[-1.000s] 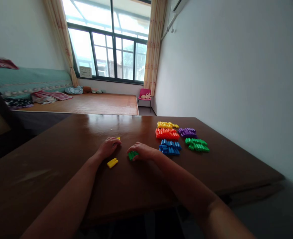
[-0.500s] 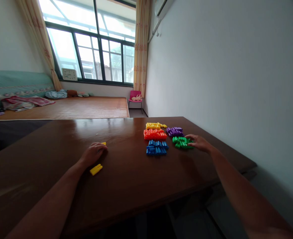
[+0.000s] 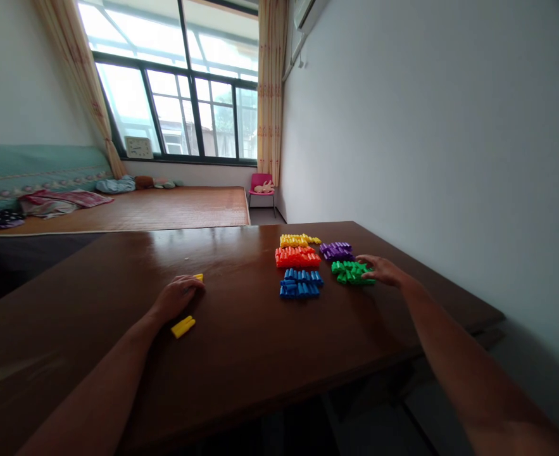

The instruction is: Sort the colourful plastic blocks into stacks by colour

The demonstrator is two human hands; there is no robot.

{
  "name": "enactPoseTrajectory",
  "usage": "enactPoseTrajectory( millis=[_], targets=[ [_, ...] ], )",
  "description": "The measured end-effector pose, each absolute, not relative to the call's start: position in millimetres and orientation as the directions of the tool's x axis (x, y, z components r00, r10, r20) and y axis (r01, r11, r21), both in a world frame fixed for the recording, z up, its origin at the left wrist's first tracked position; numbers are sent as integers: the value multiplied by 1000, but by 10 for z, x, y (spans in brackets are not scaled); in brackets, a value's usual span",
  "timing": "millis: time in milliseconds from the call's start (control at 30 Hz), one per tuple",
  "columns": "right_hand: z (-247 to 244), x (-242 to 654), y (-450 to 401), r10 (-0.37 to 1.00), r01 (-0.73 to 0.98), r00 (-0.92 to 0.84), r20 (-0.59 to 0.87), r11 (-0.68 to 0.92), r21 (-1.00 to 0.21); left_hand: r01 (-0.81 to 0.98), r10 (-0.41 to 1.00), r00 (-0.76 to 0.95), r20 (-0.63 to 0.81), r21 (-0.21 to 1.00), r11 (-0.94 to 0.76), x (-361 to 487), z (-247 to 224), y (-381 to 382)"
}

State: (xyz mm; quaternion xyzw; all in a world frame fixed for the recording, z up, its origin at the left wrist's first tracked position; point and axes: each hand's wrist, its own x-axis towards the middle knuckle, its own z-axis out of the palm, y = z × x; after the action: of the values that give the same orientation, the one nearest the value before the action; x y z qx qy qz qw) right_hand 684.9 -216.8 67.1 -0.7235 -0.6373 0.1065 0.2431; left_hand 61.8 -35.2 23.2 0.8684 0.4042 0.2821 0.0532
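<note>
My left hand (image 3: 184, 292) rests on the table (image 3: 241, 342) with its fingers curled around a yellow plastic block (image 3: 199, 277), mostly hidden under them. Beside that wrist lies another yellow block (image 3: 183, 327), shaped like joined pegs. At the right, my right hand (image 3: 378, 268) reaches to the edge of a pile of green blocks (image 3: 349, 272), thumb and fingers apart. Its fingertips touch or nearly touch the green pieces; I cannot tell which.
Blue blocks (image 3: 301, 284), orange-red blocks (image 3: 297, 257), yellow blocks (image 3: 294, 240) and purple blocks (image 3: 336, 251) lie in separate groups near the green ones. A white wall (image 3: 426, 158) runs along the table's right side. Beyond the table is a bed (image 3: 179, 206).
The view has shifted slightly. My right hand stays at the green pile with little movement, and my left hand keeps its place over the yellow block.
</note>
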Motion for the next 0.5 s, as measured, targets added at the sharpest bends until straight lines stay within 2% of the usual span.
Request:
enactPoseTrajectory(
  millis=[133, 333, 500],
  targets=[
    [579, 6987, -2224, 956, 837, 220, 195, -82, -541, 669, 724, 519, 454, 312, -675, 618, 220, -336],
    [423, 6956, -2223, 919, 868, 256, 301, -81, -490, 672, 735, 513, 443, 324, -665, 625, 239, -350],
    [348, 7017, -2279, 833, 869, 385, 399, -182, -460, 672, 726, 520, 449, 309, -673, 632, 248, -359]
  ],
)
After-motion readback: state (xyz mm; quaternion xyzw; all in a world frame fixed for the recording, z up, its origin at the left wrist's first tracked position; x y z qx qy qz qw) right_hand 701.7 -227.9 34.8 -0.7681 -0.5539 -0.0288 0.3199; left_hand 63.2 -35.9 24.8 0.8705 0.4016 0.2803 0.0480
